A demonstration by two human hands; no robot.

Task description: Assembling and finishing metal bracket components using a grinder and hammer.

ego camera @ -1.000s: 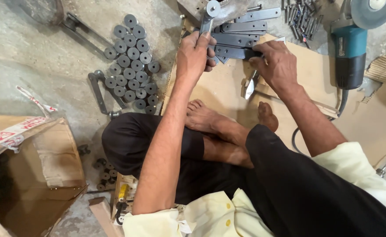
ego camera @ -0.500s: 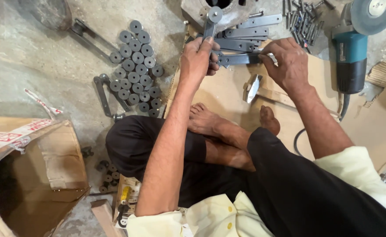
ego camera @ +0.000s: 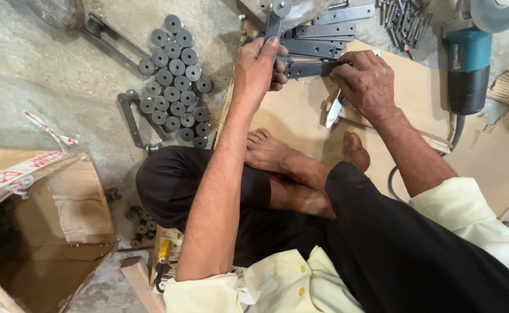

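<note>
Now at fitting step, I reckon: left hand (ego camera: 257, 66) clenched round upright metal arm w/ roller (ego camera: 276, 17), right hand (ego camera: 365, 81) fingers pinched on flat metal bar (ego camera: 306, 69), both over cardboard sheet (ego camera: 292, 119) ahead of crossed feet. Next move prob needs bar lined up w/ arm end, steady grip. Room: stack of bars (ego camera: 330, 29) touching work at top, grinder (ego camera: 467, 64) near on right, pile of rollers (ego camera: 176, 81) near on left, open box (ego camera: 52, 232) well apart. Cardboard edge close left of work.

Metal workshop floor: angle grinder (ego camera: 467, 64), steel rollers (ego camera: 173, 81), flat bars (ego camera: 324, 30), bolts (ego camera: 402, 20).
</note>
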